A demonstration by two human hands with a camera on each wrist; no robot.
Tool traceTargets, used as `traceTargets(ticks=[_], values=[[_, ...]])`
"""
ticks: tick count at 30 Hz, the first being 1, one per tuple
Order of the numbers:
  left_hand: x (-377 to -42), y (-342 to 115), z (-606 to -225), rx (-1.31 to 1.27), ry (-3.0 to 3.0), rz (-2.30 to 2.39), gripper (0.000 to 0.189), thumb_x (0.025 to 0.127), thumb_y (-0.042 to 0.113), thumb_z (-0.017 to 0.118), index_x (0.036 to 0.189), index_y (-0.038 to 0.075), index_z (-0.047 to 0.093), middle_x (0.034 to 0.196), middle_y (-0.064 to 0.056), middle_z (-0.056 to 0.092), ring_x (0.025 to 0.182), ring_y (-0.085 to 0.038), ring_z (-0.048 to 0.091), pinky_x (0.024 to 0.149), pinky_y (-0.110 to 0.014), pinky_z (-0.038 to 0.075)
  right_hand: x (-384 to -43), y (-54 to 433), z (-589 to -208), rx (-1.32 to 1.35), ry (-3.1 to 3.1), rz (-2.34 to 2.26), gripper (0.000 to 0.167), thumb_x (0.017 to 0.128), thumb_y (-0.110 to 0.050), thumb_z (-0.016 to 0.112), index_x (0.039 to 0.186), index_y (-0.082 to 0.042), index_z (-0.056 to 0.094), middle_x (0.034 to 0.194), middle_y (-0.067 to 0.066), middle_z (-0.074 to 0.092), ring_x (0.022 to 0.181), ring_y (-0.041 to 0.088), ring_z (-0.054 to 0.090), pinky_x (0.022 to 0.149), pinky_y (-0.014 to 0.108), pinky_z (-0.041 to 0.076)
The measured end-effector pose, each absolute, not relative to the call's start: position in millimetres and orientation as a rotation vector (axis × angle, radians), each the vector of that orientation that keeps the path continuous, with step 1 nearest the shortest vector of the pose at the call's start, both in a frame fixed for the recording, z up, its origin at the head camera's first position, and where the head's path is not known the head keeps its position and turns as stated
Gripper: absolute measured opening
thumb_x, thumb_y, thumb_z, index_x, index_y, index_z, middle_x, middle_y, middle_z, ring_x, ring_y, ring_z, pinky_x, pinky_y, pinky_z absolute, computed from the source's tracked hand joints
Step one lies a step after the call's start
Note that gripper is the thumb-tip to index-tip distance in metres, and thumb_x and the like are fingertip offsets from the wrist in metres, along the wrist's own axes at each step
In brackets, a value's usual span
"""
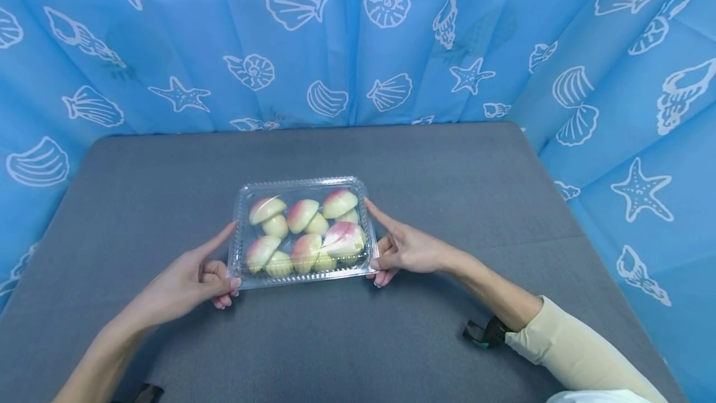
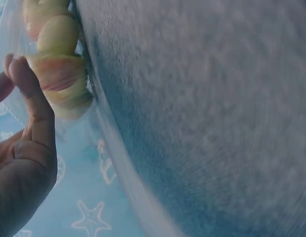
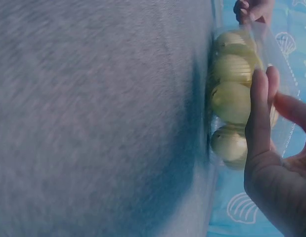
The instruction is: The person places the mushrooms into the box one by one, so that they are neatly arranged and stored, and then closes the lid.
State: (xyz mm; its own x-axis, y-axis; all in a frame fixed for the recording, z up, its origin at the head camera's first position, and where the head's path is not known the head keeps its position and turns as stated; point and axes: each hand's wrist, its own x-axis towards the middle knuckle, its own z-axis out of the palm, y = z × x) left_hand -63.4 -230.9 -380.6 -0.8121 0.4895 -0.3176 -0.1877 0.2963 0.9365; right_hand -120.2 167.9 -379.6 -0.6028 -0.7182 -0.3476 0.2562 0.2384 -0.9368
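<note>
A clear plastic clamshell box (image 1: 302, 278) spans the space between both hands in the head view, its lid down. Inside lie several pale yellow fruits (image 1: 344, 238) with pink blush, like peaches or apples, some shaped like cut halves. My left hand (image 1: 187, 282) pinches the near left corner between thumb and curled fingers, index finger stretched along the left side. On the opposite side, my right hand (image 1: 411, 250) grips the right edge, its index finger pointing up along the rim. The wrist views show the fruits (image 3: 232, 102) low by the tabletop; whether the box touches it I cannot tell.
A grey cloth-covered table (image 1: 436, 173) extends around the box. Behind it and at the sides hangs a blue curtain (image 1: 347, 42) printed with white shells and starfish. A black strap (image 1: 485, 333) is at the right forearm, and another dark piece (image 1: 148, 393) is near the left.
</note>
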Motion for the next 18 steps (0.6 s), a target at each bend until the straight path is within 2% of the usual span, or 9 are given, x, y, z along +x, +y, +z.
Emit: traceTargets(ticks=[4, 7, 11, 15, 18], values=[[-64, -232, -381, 0.285, 2.113, 1.479, 0.099, 0.092, 0.013, 0.072, 0.161, 0.024, 0.002, 0.089, -0.021, 0.064, 0.076, -0.029, 0.069, 0.069, -0.038, 0.059, -122, 168, -379, -0.449, 1.762, -1.445, 0.112, 0.09, 0.003, 0.066, 0.157, -0.036, -0.014, 0.088, 0.024, 0.067, 0.072, 0.032, 0.07, 0.073, 0.049, 0.06], [-66, -234, -380, 0.318, 2.26, 1.381, 0.097, 0.09, 0.018, 0.075, 0.161, 0.02, 0.009, 0.106, -0.018, 0.061, 0.081, -0.02, 0.069, 0.068, -0.034, 0.058, -124, 169, -379, -0.505, 1.888, -1.366, 0.112, 0.088, -0.003, 0.071, 0.159, -0.032, -0.01, 0.088, 0.018, 0.066, 0.074, 0.03, 0.069, 0.072, 0.046, 0.06], [-67, -236, -380, 0.399, 2.416, 1.299, 0.094, 0.086, 0.02, 0.079, 0.16, 0.014, 0.021, 0.131, -0.021, 0.053, 0.093, -0.014, 0.068, 0.07, -0.029, 0.058, -127, 173, -377, -0.613, 2.104, -1.21, 0.107, 0.087, -0.014, 0.076, 0.161, -0.024, 0.0, 0.094, 0.008, 0.068, 0.079, 0.023, 0.069, 0.072, 0.038, 0.059], [-68, -241, -383, 0.492, 2.544, 1.185, 0.09, 0.085, 0.027, 0.08, 0.158, 0.015, 0.028, 0.142, -0.02, 0.048, 0.105, -0.022, 0.066, 0.079, -0.03, 0.058, -132, 178, -375, -0.673, 2.213, -1.135, 0.1, 0.087, -0.02, 0.077, 0.161, -0.02, 0.011, 0.105, 0.003, 0.068, 0.086, 0.016, 0.068, 0.077, 0.034, 0.057], [-70, -246, -382, 0.532, 2.583, 1.106, 0.089, 0.086, 0.036, 0.079, 0.158, 0.018, 0.03, 0.148, -0.02, 0.044, 0.118, -0.035, 0.059, 0.087, -0.04, 0.056, -135, 182, -374, -0.7, 2.252, -1.132, 0.094, 0.089, -0.021, 0.077, 0.161, -0.019, 0.016, 0.111, 0.005, 0.067, 0.091, 0.017, 0.068, 0.081, 0.035, 0.057]])
